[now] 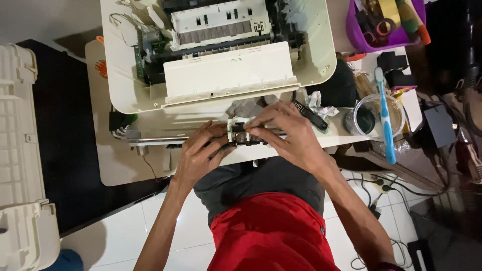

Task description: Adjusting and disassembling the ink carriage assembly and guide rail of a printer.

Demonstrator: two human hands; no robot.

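Note:
Both my hands hold a small black and white printer part (242,133) over the near edge of the table. My left hand (201,155) grips its left and lower side. My right hand (286,133) pinches its top and right side with the fingertips. Just beyond the part stands an opened white printer (211,75) with its cover off, its grey rollers and black mechanism exposed. A metal rail (150,139) runs leftward from the part along the printer's front.
A clear cup (374,118) with a blue toothbrush (385,118) stands at the right. A purple bin (389,22) of tape rolls sits at the back right. A white printer cover (22,150) lies at the left. Cables and a power strip (381,185) lie on the floor at right.

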